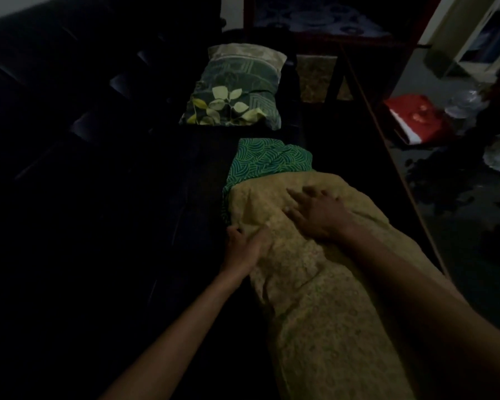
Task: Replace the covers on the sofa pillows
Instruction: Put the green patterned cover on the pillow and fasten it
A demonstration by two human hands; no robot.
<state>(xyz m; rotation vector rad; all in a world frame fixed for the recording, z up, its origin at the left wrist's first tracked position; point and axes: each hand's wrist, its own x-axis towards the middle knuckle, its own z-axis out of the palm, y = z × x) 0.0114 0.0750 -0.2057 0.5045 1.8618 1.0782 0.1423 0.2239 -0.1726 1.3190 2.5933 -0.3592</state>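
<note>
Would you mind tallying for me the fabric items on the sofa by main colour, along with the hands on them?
Yellow: 1, the yellow cover, with the right hand resting flat on it and the left hand gripping its edge
Green: 2, the leaf-print pillow and the green wave-print fabric
Hands: 2
Total: 3 fabric items, 2 hands
</note>
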